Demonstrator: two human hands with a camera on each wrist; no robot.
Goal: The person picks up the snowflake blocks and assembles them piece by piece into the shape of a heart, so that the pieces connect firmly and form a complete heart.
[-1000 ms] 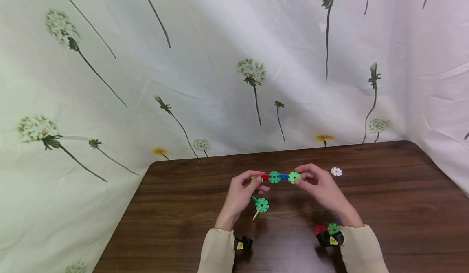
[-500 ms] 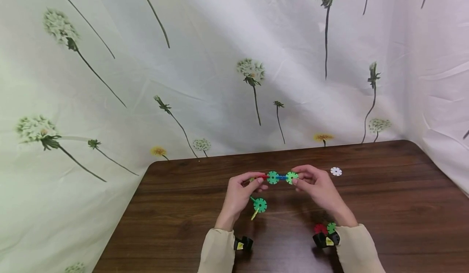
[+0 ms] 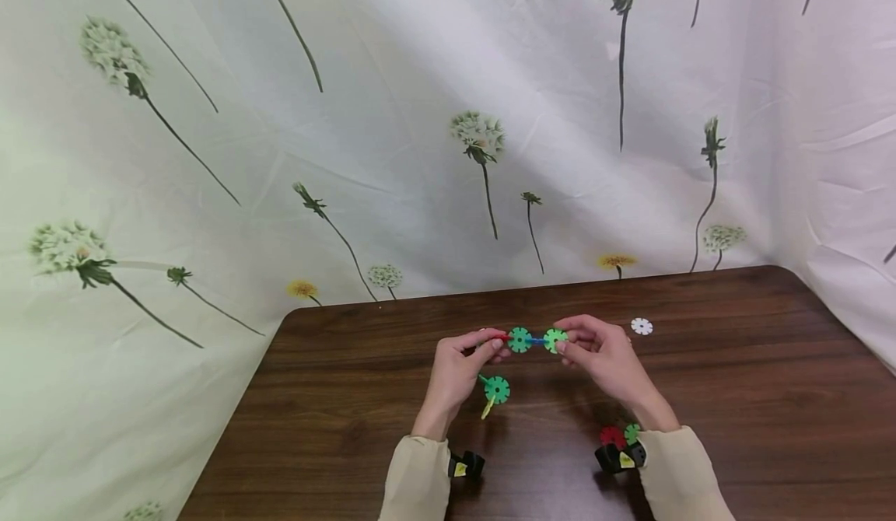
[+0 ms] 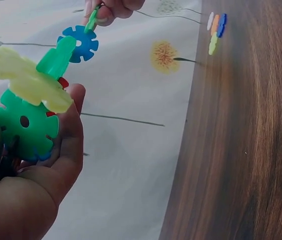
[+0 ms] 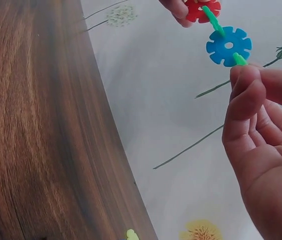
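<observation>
A chain of slotted plastic snowflake discs stretches between both hands above the table. My left hand [image 3: 456, 372] pinches the red disc [image 3: 502, 337] at its left part. From there the chain runs through a green disc [image 3: 519, 340] and a blue disc [image 3: 535, 341] to a light green disc [image 3: 555, 340]. My right hand [image 3: 617, 364] pinches that light green disc between thumb and fingers. Below the left hand hang another green disc [image 3: 497, 389] and a yellow disc [image 3: 488, 408]. In the left wrist view, a pale yellow disc [image 4: 26, 75] partly covers its neighbours.
A white disc [image 3: 641, 326] lies on the brown wooden table [image 3: 756, 365] at the right. Near the right wrist camera [image 3: 619, 457] lie a red disc [image 3: 612, 435] and a partly hidden green disc [image 3: 632, 432]. White flower-printed cloth [image 3: 413, 194] hangs behind the table.
My right hand has shifted slightly left with the light green disc, and the middle of the chain moved left with it. The blue disc now looks thinner, turned more edge-on. My left hand stayed nearly still.
</observation>
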